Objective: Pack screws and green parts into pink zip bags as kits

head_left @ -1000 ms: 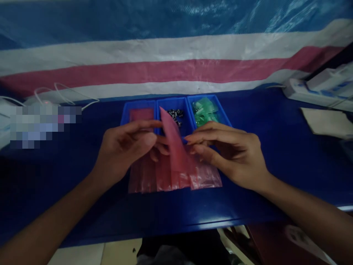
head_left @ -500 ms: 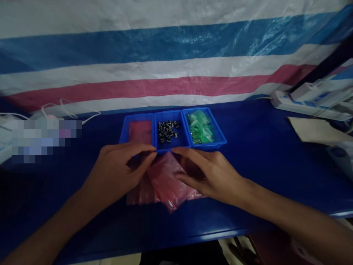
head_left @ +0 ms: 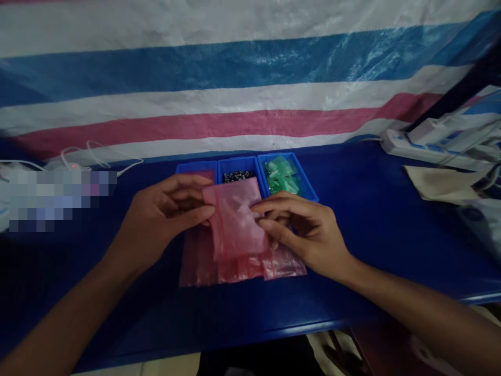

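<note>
A pink translucent plastic bag [head_left: 239, 222] is held up between both hands. My left hand [head_left: 168, 211] pinches its left edge, and my right hand [head_left: 299, 224] pinches its right edge. Below it, several more pink bags [head_left: 199, 266] lie overlapping on the blue table. Just behind the hands stand three blue bins side by side. Pink material shows in the left bin [head_left: 195, 167], partly hidden by my left hand. Black screws [head_left: 238, 176] lie in the middle bin, partly covered by the raised bag. The right bin [head_left: 309, 189] holds small green bags [head_left: 282, 175].
A striped plastic sheet [head_left: 250, 62] hangs behind the blue table [head_left: 360, 209]. White cables [head_left: 131, 166] and a blurred-out patch are at the left. At the right are a white power strip [head_left: 410, 149] and a beige paper piece [head_left: 438, 184].
The pink bag has been raised from the pile and turned so its face shows, now covering part of the middle bin. My right hand has closed on its edge.
</note>
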Demonstrator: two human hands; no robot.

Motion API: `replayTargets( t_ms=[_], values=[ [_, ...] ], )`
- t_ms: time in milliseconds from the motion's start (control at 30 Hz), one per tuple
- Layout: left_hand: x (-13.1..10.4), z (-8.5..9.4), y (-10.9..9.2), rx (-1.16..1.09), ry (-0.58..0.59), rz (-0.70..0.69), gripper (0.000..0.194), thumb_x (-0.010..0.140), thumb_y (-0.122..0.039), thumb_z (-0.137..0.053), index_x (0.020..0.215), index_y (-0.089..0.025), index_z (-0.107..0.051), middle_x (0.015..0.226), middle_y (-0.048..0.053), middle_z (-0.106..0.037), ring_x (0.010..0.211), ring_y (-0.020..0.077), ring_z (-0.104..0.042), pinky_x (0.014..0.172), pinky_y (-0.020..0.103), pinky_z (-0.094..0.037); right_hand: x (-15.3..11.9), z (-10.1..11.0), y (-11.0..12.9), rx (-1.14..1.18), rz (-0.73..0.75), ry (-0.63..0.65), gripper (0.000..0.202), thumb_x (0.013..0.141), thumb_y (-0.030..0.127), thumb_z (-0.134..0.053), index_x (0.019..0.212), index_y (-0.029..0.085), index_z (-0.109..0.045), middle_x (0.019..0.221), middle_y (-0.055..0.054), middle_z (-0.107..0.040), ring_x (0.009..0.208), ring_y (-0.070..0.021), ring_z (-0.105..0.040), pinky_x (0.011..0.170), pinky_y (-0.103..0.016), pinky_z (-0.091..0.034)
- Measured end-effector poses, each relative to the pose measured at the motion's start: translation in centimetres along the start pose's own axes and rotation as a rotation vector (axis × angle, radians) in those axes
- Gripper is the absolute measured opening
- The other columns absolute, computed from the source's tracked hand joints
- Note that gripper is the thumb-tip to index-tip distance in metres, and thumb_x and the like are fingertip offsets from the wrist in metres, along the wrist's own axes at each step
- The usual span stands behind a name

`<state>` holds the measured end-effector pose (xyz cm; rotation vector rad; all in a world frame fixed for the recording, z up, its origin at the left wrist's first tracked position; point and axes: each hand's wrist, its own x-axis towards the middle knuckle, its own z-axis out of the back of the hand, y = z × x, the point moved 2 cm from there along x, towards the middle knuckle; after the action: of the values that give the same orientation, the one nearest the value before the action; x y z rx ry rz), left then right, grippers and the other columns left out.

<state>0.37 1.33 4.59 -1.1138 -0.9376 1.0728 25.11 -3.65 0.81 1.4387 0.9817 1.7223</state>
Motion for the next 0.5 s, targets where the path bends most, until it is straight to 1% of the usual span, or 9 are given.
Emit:
replayTargets(
  t_ms=[67, 133, 167, 233, 300, 333, 367, 400, 500],
  values=[
    [0.8, 1.2, 0.2, 0.011, -0.128, -0.063, 0.041, 0.067, -0.037, -0.101, 0.102, -0.026, -0.082, 0.088, -0.001, -0.082, 0.072, 0.0158, -0.077, 0.069, 0.023, -0.066, 0.0, -0.1, -0.1, -0.007, -0.001, 0.042, 0.018, 0.100, 0.019, -0.077, 0.117, 0.022, -0.084, 0.112, -0.007, -0.081, 0.075, -0.0101, -0.075, 0.063, -0.022, -0.061],
    [2.0, 2.7, 0.6, 0.070, -0.259, -0.139, 0.045, 0.066, -0.042, -0.099, 0.104, -0.025, -0.082, 0.089, 0.000, -0.082, 0.078, 0.0163, -0.076, 0.074, 0.025, -0.066, -0.1, -0.1, -0.1, -0.033, 0.005, 0.038, 0.020, 0.101, 0.018, -0.073, 0.119, 0.021, -0.083, 0.112, -0.007, -0.080, 0.077, -0.0113, -0.076, 0.064, -0.024, -0.061],
    [2.5, 3.5, 0.8, 0.141, -0.310, -0.181, 0.049, 0.066, -0.047, -0.096, 0.107, -0.024, -0.082, 0.091, 0.001, -0.082, 0.083, 0.0183, -0.077, 0.080, 0.029, -0.067, -0.1, 0.0, -0.2, -0.047, 0.002, 0.023, 0.020, 0.102, 0.017, -0.072, 0.119, 0.021, -0.082, 0.108, -0.006, -0.080, 0.075, -0.0111, -0.075, 0.063, -0.024, -0.060],
    [3.5, 4.8, 1.2, 0.310, -0.353, -0.223, 0.053, 0.074, -0.056, -0.089, 0.115, -0.023, -0.081, 0.098, 0.004, -0.083, 0.095, 0.0243, -0.079, 0.095, 0.041, -0.068, 0.0, 0.2, -0.3, -0.077, -0.008, -0.005, 0.020, 0.102, 0.016, -0.069, 0.117, 0.020, -0.081, 0.100, -0.004, -0.078, 0.071, -0.0106, -0.072, 0.060, -0.024, -0.057],
    [3.9, 5.6, 1.3, 0.435, -0.368, -0.272, 0.051, 0.076, -0.058, -0.088, 0.114, -0.025, -0.082, 0.114, 0.005, -0.084, 0.117, 0.0309, -0.077, 0.118, 0.052, -0.058, 0.2, 0.3, -0.4, -0.110, -0.014, -0.024, 0.020, 0.101, 0.014, -0.068, 0.114, 0.020, -0.081, 0.095, -0.002, -0.078, 0.069, -0.0102, -0.071, 0.058, -0.023, -0.055],
    [4.0, 5.8, 1.3, 0.487, -0.356, -0.303, 0.047, 0.076, -0.057, -0.088, 0.112, -0.027, -0.083, 0.122, 0.004, -0.083, 0.126, 0.0329, -0.073, 0.126, 0.055, -0.051, 0.2, 0.4, -0.5, -0.129, -0.014, -0.028, 0.020, 0.101, 0.014, -0.067, 0.113, 0.020, -0.081, 0.094, -0.002, -0.078, 0.068, -0.0101, -0.070, 0.057, -0.023, -0.054],
    [3.9, 5.8, 1.2, 0.549, -0.310, -0.337, 0.043, 0.078, -0.056, -0.088, 0.111, -0.030, -0.084, 0.127, 0.002, -0.082, 0.132, 0.0333, -0.071, 0.132, 0.054, -0.045, 0.3, 0.4, -0.6, -0.146, -0.008, -0.032, 0.019, 0.101, 0.015, -0.066, 0.112, 0.020, -0.081, 0.095, -0.003, -0.079, 0.067, -0.0101, -0.069, 0.057, -0.024, -0.054],
    [3.8, 5.6, 1.1, 0.613, -0.231, -0.374, 0.037, 0.080, -0.056, -0.086, 0.109, -0.033, -0.085, 0.129, 0.000, -0.083, 0.134, 0.0327, -0.070, 0.133, 0.052, -0.044, 0.3, 0.5, -0.6, -0.162, 0.001, -0.034, 0.019, 0.101, 0.015, -0.065, 0.110, 0.020, -0.081, 0.096, -0.003, -0.080, 0.067, -0.0101, -0.069, 0.057, -0.024, -0.054],
    [3.7, 4.6, 1.2, 0.798, 0.125, -0.398, 0.025, 0.091, -0.051, -0.078, 0.110, -0.035, -0.086, 0.125, -0.001, -0.084, 0.129, 0.0290, -0.074, 0.127, 0.047, -0.050, 0.3, 0.5, -0.7, -0.206, 0.043, -0.015, 0.021, 0.101, 0.014, -0.062, 0.107, 0.019, -0.081, 0.096, -0.004, -0.080, 0.068, -0.0109, -0.071, 0.060, -0.025, -0.057]
  ],
)
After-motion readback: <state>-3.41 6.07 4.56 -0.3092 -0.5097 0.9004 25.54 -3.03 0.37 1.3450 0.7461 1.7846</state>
